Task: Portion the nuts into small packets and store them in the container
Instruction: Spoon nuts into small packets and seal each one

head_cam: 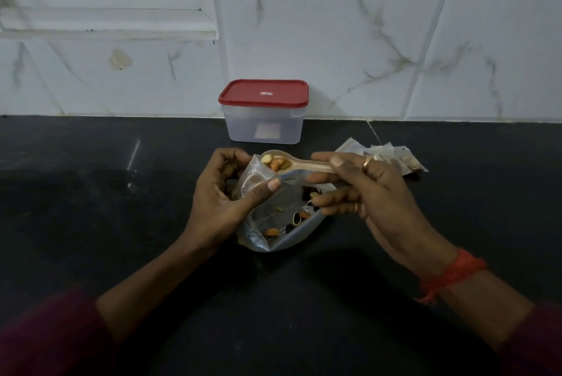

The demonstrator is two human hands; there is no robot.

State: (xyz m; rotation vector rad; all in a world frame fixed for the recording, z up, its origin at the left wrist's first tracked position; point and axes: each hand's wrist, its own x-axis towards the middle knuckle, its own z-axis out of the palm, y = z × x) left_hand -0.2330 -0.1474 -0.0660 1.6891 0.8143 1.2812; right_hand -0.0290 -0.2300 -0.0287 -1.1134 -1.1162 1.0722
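My left hand (225, 193) holds a small clear packet (257, 176) open at its mouth, thumb pressed on its front. My right hand (365, 190) grips the handle of a pale spoon (304, 164) whose bowl, loaded with mixed nuts (275, 162), hovers at the packet's mouth. Below both hands lies a larger clear bag (282, 229) on the counter with a few nuts and raisins inside. The translucent container (264, 124) with a red lid (263, 93) stands shut against the wall behind.
Several small packets (392, 156) lie in a pile on the dark counter (121, 208) just behind my right hand. A white marbled tile wall (365, 41) rises at the back, with a window ledge (106, 20) at upper left.
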